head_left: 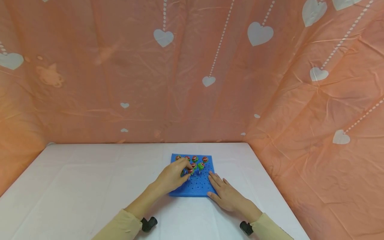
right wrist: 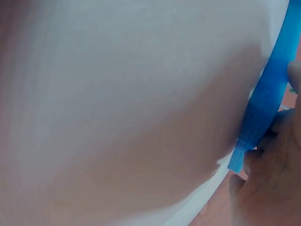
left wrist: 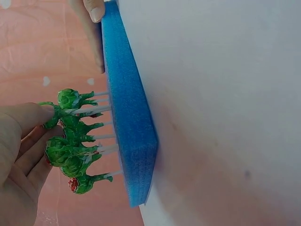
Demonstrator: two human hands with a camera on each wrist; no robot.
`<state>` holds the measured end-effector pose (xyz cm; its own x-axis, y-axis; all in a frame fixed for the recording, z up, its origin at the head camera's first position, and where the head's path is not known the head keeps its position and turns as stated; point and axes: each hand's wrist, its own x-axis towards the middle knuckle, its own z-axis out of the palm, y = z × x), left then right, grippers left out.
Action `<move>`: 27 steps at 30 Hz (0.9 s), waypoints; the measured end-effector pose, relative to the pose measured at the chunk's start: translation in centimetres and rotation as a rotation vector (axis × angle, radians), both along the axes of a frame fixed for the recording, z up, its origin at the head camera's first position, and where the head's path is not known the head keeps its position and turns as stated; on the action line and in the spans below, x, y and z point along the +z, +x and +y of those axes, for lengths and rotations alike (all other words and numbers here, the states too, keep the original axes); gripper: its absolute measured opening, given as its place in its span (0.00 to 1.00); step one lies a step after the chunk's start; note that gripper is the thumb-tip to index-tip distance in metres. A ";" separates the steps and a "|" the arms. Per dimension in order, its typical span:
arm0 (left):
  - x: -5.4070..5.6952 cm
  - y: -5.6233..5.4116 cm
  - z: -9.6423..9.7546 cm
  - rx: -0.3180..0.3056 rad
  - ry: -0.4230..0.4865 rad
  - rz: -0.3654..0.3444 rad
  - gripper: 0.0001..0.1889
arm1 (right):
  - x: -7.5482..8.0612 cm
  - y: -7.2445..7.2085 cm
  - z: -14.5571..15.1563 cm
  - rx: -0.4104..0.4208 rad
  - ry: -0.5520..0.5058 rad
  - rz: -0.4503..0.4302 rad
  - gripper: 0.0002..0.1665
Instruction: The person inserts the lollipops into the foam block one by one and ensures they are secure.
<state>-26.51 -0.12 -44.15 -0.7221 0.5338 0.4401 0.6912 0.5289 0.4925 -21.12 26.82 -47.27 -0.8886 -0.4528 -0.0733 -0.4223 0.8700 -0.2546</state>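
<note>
A blue foam board (head_left: 192, 190) dotted with small holes lies flat on the table. Several lollipops (head_left: 201, 165) in green and red wrappers stand upright in its far part. My left hand (head_left: 172, 175) pinches one lollipop (left wrist: 55, 114) by its wrapped head between thumb and fingers. That lollipop's white stick points down to the board's face; whether its tip is in a hole I cannot tell. The left fingers partly hide the lollipops behind them in the head view. My right hand (head_left: 227, 195) rests on the board's right edge with its fingers extended.
The board sits on a white-covered table (head_left: 99, 180). Orange curtains (head_left: 192, 113) with white hearts hang behind the table and along its sides. Black devices (head_left: 149, 224) are strapped at both wrists, beside the beige sleeves.
</note>
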 end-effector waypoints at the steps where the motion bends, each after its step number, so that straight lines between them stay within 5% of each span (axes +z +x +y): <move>1: 0.0 0.0 0.0 0.001 -0.006 0.000 0.13 | 0.0 0.0 0.0 0.001 -0.001 0.000 0.43; 27: -0.1 -0.3 0.2 -0.014 -0.060 0.016 0.06 | 0.1 -0.1 -0.1 0.001 0.001 0.005 0.42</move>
<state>-26.85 0.11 -44.25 -0.7073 0.5698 0.4184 0.7064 0.5470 0.4491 -21.18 26.69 -47.22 -0.8884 -0.4538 -0.0694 -0.4246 0.8697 -0.2515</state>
